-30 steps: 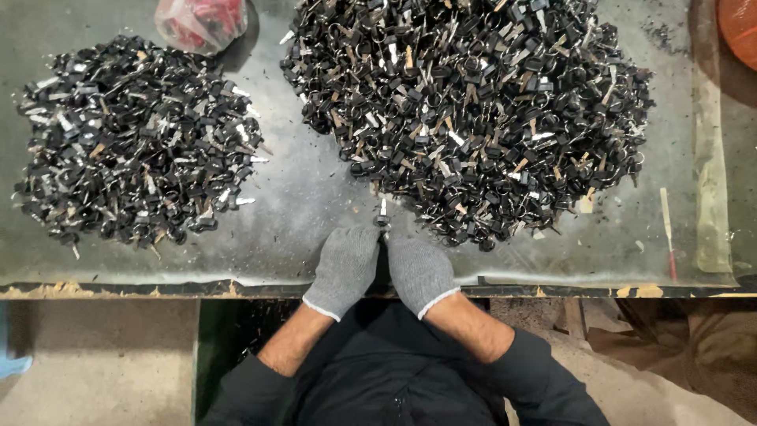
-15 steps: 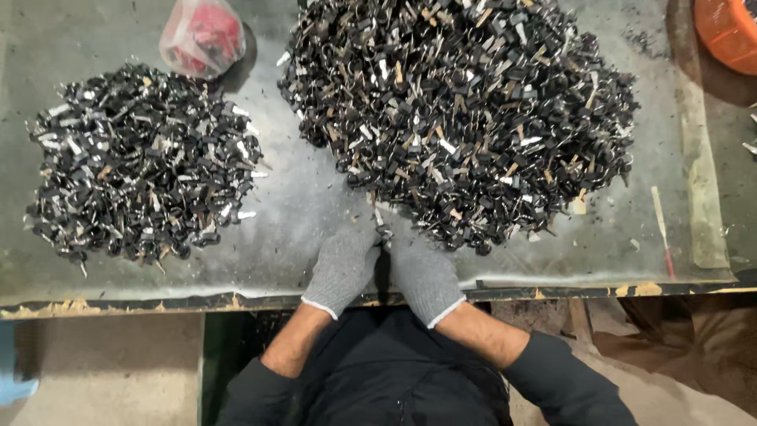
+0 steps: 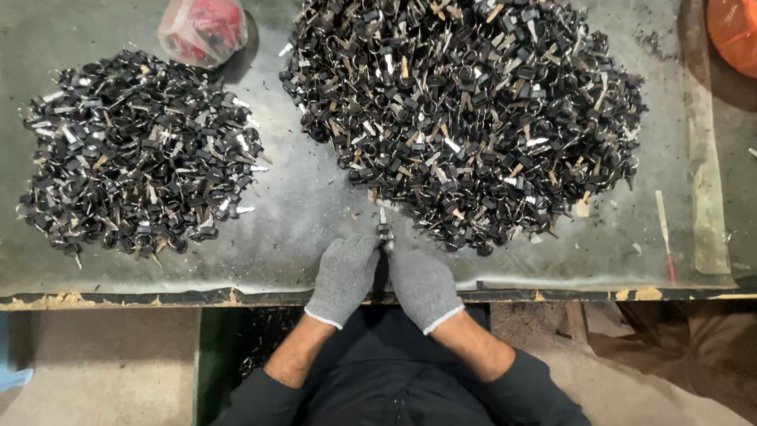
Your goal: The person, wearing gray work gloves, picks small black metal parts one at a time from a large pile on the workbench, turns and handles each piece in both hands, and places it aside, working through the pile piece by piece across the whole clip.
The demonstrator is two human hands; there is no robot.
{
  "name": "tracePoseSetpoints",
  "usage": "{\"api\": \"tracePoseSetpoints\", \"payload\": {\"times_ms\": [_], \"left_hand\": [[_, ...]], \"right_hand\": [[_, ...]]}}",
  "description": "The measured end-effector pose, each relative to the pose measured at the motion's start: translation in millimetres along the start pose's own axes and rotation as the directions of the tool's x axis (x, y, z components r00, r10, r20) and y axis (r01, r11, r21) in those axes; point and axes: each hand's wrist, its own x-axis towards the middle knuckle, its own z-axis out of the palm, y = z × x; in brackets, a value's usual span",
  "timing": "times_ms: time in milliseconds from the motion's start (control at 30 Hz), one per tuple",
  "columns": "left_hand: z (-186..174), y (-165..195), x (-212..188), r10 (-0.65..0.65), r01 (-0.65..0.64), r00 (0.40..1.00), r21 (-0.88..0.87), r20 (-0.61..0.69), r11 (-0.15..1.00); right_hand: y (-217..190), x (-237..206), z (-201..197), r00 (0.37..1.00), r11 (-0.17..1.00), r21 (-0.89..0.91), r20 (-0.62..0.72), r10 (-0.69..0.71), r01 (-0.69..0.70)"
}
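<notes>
Grey knit gloves cover both of your hands, and they sit pressed together at the near edge of the table: your left hand and right hand close jointly on one small black-and-metal piece, whose metal tip pokes out from between your fingertips toward the large heap. The piece is tiny and half hidden by the gloves, so your grip on it is hard to judge; thick knit dulls feel, and if the two hands twist unevenly it could spring free and vanish into the heap or drop past the table edge onto the floor. That big pile lies just beyond your fingers, and its loose margin could snag a glove thread or slide toward you if you nudge it. Farther left, the smaller pile stands well apart, so a careless toss could land short and mix the two. A red bundle in clear plastic sits near the smaller pile's far side, and a thin stick lies at the right.
</notes>
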Motion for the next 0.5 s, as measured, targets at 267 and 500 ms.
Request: {"api": "tracePoseSetpoints", "payload": {"times_ms": [267,500], "left_hand": [[-3.7,3.7,6.8,0.112,-0.108,0.984,0.033,-0.137,0.994],[-3.0,6.9,-0.6,0.052,-0.046,0.995,0.071,-0.087,0.996]], "right_hand": [[7.0,2.1,-25.1,0.989,0.991,0.073,0.089,-0.115,0.109],[11.5,6.6,-27.9,0.947,0.896,0.352,0.066,-0.313,0.271]]}}
